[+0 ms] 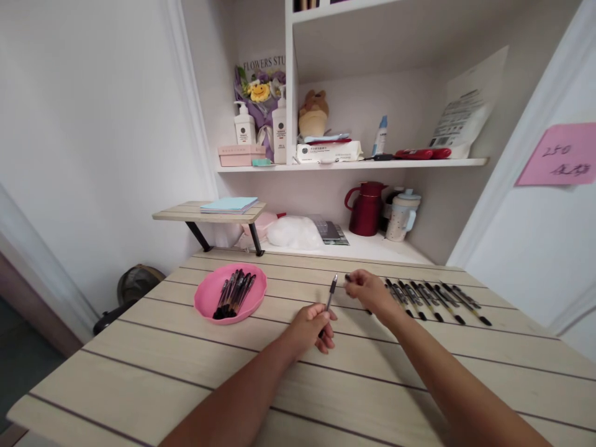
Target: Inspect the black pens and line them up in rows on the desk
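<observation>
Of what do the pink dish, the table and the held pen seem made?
Pink dish: probably plastic, smooth, faintly glossy, one even colour. Table: perhaps wood or wood-look board, matte, pale strips between dark lines. Pen in the left hand: likely plastic, its greyish barrel seemingly see-through; the pale tip may be metal.

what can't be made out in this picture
All in the head view:
Held pen: part of its barrel, hidden by the left grip.
Small dark piece: its shape, mostly covered by the right grip.
Bowl pens: exact count, since they overlap.
White bag: print, too small and blurred.
Top-shelf items: cut off by the upper edge.
</observation>
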